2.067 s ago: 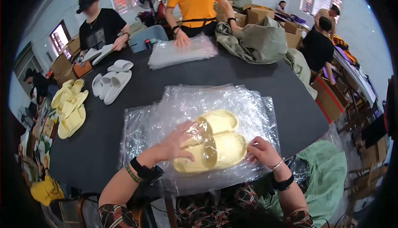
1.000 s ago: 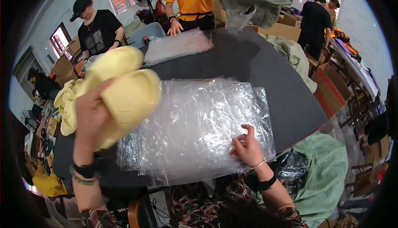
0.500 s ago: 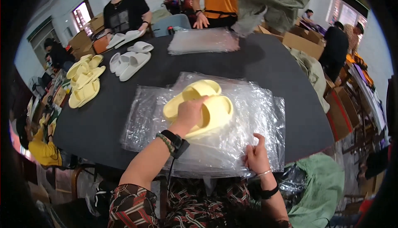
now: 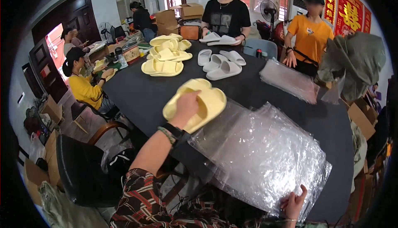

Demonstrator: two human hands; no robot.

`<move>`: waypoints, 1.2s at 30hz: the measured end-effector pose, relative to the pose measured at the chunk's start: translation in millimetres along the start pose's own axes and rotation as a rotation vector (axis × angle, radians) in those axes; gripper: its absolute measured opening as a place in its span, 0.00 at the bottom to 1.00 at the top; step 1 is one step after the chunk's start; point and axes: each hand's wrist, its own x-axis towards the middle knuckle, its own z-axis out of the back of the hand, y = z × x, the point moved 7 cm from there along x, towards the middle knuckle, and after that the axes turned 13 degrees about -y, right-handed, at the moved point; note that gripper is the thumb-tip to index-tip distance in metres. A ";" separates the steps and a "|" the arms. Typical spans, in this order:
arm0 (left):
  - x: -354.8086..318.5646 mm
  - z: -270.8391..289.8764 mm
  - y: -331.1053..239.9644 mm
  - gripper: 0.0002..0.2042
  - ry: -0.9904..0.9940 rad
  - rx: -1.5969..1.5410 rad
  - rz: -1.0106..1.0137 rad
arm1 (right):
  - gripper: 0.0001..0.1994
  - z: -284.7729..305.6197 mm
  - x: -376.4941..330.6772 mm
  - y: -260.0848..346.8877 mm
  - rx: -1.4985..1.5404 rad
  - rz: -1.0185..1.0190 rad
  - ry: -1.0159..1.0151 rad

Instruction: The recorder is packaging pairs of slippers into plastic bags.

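A pair of pale yellow slippers [image 4: 212, 102] is in my left hand [image 4: 185, 111], with the fingers reaching into the foot openings. The pair is over the table, by the left edge of a stack of clear plastic bags [image 4: 265, 149]. My right hand [image 4: 293, 203] is at the near right corner of that stack, index finger raised and the others loosely bent. Nothing shows in its grasp, though the bags lie right under it.
More yellow slippers [image 4: 166, 58] are piled at the table's far left, grey slippers [image 4: 224, 66] beside them. A second bag stack [image 4: 286, 80] lies far right. Across the dark table [image 4: 145, 99], one co-worker [image 4: 227, 18] holds grey slippers and another [image 4: 309, 33] stands. A black chair [image 4: 83, 174] is left.
The yellow pair has moved from above the bag stack to its left side in my left hand. My right hand stays by the bags' near right corner. The view has turned left.
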 end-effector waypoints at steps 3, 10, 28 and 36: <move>55.3 32.6 68.7 0.21 -0.083 0.229 0.038 | 0.26 10.7 6.5 1.6 -0.047 0.030 0.021; 92.9 77.0 237.3 0.20 0.150 0.661 0.481 | 0.25 -4.5 -0.1 11.5 -0.102 -0.067 0.086; -210.3 6.4 -301.5 0.32 0.689 -0.501 -0.585 | 0.18 65.3 -41.7 80.5 0.039 -0.036 -0.192; -235.8 5.0 -318.7 0.34 0.753 -0.296 -0.697 | 0.10 335.2 -113.6 -137.0 0.089 -0.037 -1.034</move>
